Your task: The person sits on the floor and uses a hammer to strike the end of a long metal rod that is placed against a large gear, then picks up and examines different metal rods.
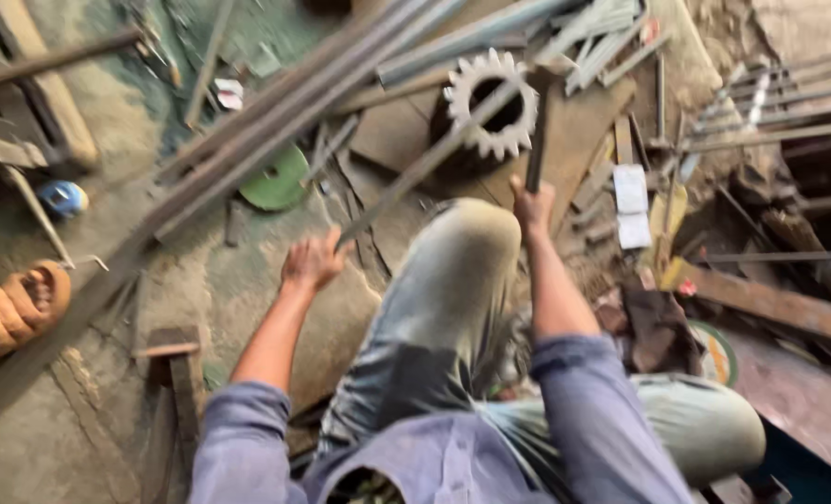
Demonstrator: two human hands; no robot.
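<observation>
**Steel rod held on a gear, hammer raised**

Steel is what both hands carry. The left hand [311, 261] has its grip closed round the near end of a long thin rod [425, 163], which slants up and away until its far end lies across a toothed gear [490, 105] lying flat on the floor [247, 308]. The right hand [532, 201] is clamped on a dark handle, seemingly a hammer [538, 140], standing nearly upright, its head just beside the gear's rim; motion blur hides the head's shape.

Judging by this, the step in hand is striking or driving the rod at the gear, with the left hand steadying. A next blow would call for the rod kept still on the teeth and the hammer brought down square, clear of the left fingers.

The rod looks straight, grey-brown and dull, likely rusted. The gear is pale, with blunt, evenly spaced teeth and a dark centre hole. Long bars [275, 121], a green disc [275, 177] and scrap lie about.
</observation>
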